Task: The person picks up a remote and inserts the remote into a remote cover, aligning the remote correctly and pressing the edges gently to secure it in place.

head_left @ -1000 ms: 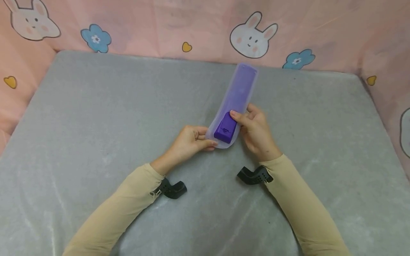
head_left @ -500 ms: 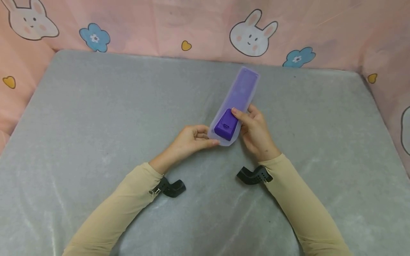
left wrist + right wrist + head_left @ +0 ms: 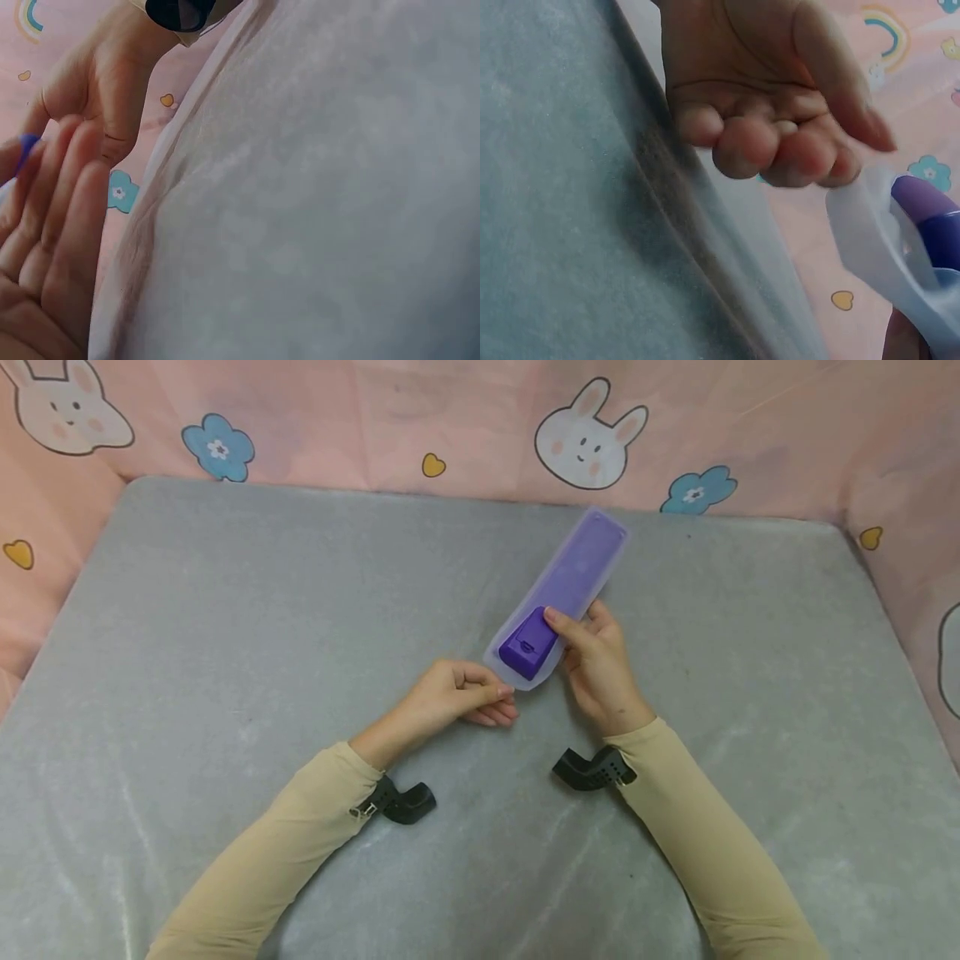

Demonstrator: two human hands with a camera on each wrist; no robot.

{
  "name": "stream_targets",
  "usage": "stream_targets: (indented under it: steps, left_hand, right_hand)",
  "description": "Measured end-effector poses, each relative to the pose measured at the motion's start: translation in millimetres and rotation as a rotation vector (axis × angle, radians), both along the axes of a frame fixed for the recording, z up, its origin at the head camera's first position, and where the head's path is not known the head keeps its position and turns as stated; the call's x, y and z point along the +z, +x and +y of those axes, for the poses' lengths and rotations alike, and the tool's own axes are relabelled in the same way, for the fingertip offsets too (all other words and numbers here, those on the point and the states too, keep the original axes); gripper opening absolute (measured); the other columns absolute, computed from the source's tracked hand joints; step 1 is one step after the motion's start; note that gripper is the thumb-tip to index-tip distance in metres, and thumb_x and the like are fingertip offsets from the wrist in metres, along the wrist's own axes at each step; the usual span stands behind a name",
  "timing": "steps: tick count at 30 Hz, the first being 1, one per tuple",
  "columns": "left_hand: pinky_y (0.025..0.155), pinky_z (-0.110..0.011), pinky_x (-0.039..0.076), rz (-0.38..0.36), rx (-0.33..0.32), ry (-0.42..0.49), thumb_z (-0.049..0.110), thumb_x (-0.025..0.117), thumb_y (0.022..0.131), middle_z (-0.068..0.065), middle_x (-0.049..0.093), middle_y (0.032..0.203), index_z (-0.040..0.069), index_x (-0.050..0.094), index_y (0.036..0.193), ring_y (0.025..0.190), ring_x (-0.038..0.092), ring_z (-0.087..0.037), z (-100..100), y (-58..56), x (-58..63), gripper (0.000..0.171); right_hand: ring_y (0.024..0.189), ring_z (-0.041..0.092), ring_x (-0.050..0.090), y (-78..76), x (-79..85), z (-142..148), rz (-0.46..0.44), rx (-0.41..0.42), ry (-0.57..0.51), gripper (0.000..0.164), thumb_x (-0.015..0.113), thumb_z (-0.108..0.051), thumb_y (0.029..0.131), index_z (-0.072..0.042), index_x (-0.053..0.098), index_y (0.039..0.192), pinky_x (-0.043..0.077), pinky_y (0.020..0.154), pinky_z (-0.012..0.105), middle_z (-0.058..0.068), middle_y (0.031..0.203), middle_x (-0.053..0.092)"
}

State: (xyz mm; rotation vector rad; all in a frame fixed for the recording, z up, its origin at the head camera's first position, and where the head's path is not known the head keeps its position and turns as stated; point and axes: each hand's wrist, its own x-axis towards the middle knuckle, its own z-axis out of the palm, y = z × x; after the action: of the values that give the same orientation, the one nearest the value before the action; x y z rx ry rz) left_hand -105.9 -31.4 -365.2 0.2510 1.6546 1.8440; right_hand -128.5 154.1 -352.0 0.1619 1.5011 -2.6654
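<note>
In the head view my right hand grips a long, translucent purple tray-like piece by its right side. Its thumb lies on a dark purple block at the near end, and the other fingers go behind. The long piece slants away to the upper right. My left hand is at the near rounded end, thumb tip close to the rim. In the right wrist view the left hand's fingers are loosely curled with nothing in them, beside the pale rim. The left wrist view shows little of the purple piece.
A grey cloth-covered table spreads under both hands. Behind it hangs a pink curtain printed with rabbits, flowers and hearts. A black wrist mount sits on the left sleeve, another black mount on the right.
My left hand has let go of the near end and drawn slightly down, its fingers now below the rim. In my right hand, the long piece has swung so its far end points further right.
</note>
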Motion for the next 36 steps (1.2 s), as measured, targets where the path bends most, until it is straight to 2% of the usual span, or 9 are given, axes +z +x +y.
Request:
stream_targets:
  steps: [6,13,20,28,31,36]
  left_hand:
    - [0.072,-0.038,0.058,-0.02,0.104,0.019,0.002,0.057,0.092,-0.022,0.069,0.083,-0.016,0.061,0.093,0.072,0.069,-0.023,1.0,-0.5,-1.9,0.019]
    - [0.071,-0.038,0.058,-0.011,0.149,0.023,-0.001,0.062,0.089,-0.025,0.069,0.083,-0.016,0.06,0.093,0.072,0.07,-0.024,2.0,0.1,-1.9,0.016]
    - [0.068,-0.038,0.058,0.035,0.154,0.024,-0.003,0.061,0.089,-0.026,0.068,0.081,-0.015,0.06,0.086,0.069,0.07,-0.024,1.3,0.4,-2.2,0.013]
    - [0.067,-0.037,0.059,0.066,0.133,0.045,-0.006,0.06,0.088,-0.024,0.068,0.077,-0.013,0.059,0.077,0.065,0.069,-0.018,1.0,0.6,-1.7,0.013]
    - [0.066,-0.037,0.059,0.072,0.133,0.061,-0.006,0.059,0.088,-0.023,0.068,0.075,-0.013,0.059,0.077,0.064,0.068,-0.016,2.3,1.5,-1.5,0.013]
    - [0.066,-0.039,0.059,0.064,0.122,0.037,0.001,0.059,0.091,-0.018,0.069,0.072,-0.013,0.061,0.078,0.063,0.068,-0.018,3.4,3.8,-1.7,0.019]
  right_hand:
    - [0.085,0.013,0.067,2.0,-0.6,-3.9,-0.032,0.006,0.017,0.028,0.051,0.008,0.092,-0.001,0.045,0.118,0.055,0.078,0.025,0.005,0.092,0.069]
    - [0.086,0.01,0.066,6.6,-2.0,-11.0,-0.046,0.007,0.073,0.029,0.049,0.007,0.093,-0.003,0.044,0.119,0.054,0.08,0.023,0.001,0.091,0.069]
    - [0.085,0.009,0.065,7.3,-4.1,-14.0,-0.035,-0.014,0.051,0.025,0.048,0.007,0.093,-0.002,0.046,0.116,0.054,0.079,0.023,0.001,0.089,0.069]
    - [0.08,0.012,0.067,2.7,-5.0,-15.9,-0.024,-0.116,0.005,0.023,0.048,0.011,0.092,-0.004,0.045,0.109,0.057,0.072,0.027,0.004,0.087,0.067]
    - [0.078,0.013,0.068,1.9,-6.0,-14.2,-0.016,-0.107,0.019,0.023,0.048,0.011,0.092,-0.004,0.046,0.108,0.058,0.068,0.028,0.004,0.086,0.067]
    - [0.079,0.012,0.067,1.1,-7.1,-8.2,-0.027,-0.047,0.029,0.027,0.048,0.012,0.091,-0.006,0.047,0.112,0.057,0.072,0.026,0.003,0.088,0.068]
